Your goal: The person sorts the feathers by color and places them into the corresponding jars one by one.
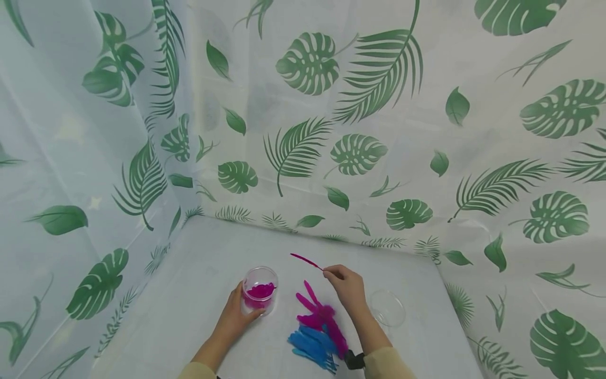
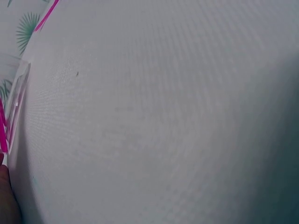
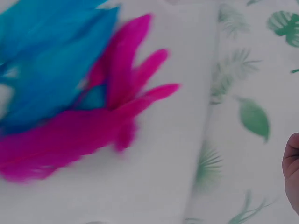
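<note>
My left hand [image 1: 234,315] grips a clear plastic cup [image 1: 260,273] from its left and near side. Magenta feathers [image 1: 260,295] lie inside the cup. To the right, my right hand [image 1: 349,288] pinches the end of a thin magenta feather [image 1: 305,259], held out leftward above the table. Between the hands lies a pile of magenta feathers [image 1: 322,314] with blue feathers [image 1: 312,342] nearer me. At the left wrist view's edge appear the cup's wall [image 2: 19,93] and some fingers [image 2: 5,191]. Only part of the right hand [image 3: 292,175] shows in the right wrist view.
A clear round lid [image 1: 388,322] lies on the white table [image 1: 189,295], right of my right forearm. Leaf-printed sheeting [image 1: 303,152] rises behind the table and along its sides. A small black object [image 1: 354,360] sits by my right sleeve.
</note>
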The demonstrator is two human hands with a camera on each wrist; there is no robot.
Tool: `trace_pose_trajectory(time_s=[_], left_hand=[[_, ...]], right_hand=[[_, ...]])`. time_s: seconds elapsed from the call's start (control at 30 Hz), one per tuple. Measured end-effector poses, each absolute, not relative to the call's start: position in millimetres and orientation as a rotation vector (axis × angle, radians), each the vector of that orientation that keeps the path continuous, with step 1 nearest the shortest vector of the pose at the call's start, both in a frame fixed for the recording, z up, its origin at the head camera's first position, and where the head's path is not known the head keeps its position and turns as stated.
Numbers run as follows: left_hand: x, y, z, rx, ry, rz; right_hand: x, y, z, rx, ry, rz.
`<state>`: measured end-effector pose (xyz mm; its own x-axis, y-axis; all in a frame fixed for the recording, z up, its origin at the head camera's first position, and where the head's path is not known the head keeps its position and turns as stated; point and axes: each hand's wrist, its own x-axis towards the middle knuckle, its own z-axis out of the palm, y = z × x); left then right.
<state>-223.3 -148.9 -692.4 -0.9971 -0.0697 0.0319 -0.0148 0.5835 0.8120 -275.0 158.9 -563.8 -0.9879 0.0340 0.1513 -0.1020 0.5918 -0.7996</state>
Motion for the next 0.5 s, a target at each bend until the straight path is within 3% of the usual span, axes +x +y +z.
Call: trace_pose_trajectory(time_s=[0.5], left_hand=[[-226, -150, -697, 0.095, -2.751, -1.415]], right_hand=[[-288, 130, -527, 0.223, -2.689, 1.311]])
